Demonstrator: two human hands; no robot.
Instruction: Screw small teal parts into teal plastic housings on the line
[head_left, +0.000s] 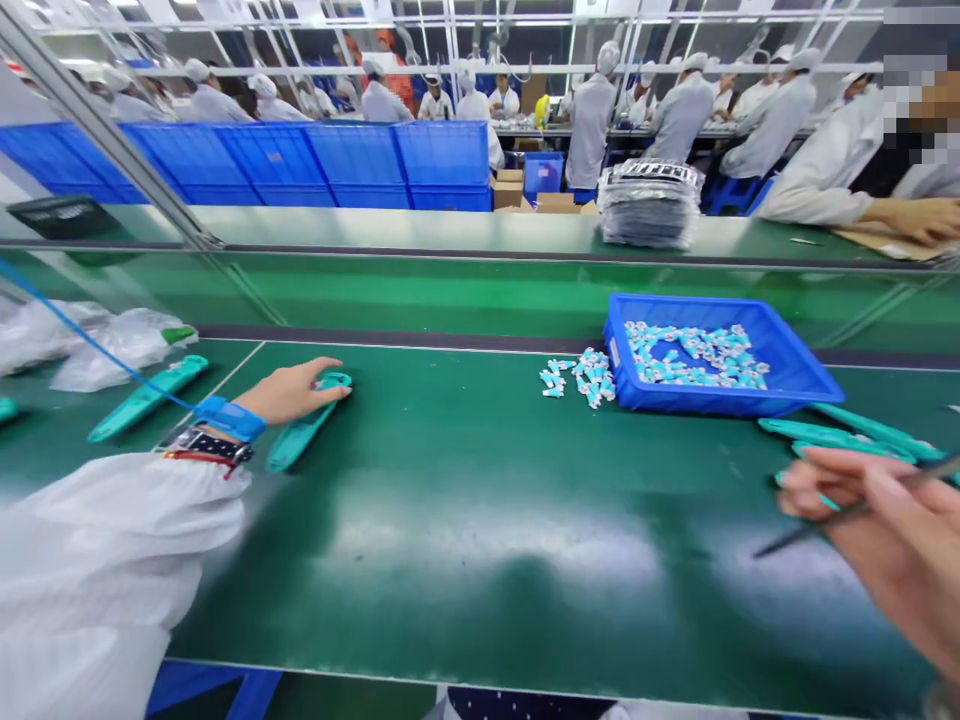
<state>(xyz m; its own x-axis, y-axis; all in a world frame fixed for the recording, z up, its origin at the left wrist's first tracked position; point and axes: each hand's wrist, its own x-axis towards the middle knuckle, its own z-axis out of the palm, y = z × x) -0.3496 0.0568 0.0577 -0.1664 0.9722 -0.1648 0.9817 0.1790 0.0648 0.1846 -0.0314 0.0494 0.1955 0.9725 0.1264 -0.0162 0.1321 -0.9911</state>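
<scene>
My left hand (289,393), with a blue wrist strap (231,418) and a cord, has its thumb and fingers around the far end of a long teal plastic casing (306,432) lying on the green table. A second teal casing (150,398) lies to the left of that hand. On the right, my right hand (877,510) grips a thin dark pointed tool (799,538); blur hides its exact kind. Its tip points left over the table. Several teal casings (832,436) lie just beyond the right hand, partly covered by it.
A blue bin (720,402) holds many small teal-and-white parts, with a loose pile (589,377) beside it. Clear plastic bags (120,345) lie at far left. Behind a green partition (450,295) are a bagged stack (651,205), blue crates (360,160) and people working.
</scene>
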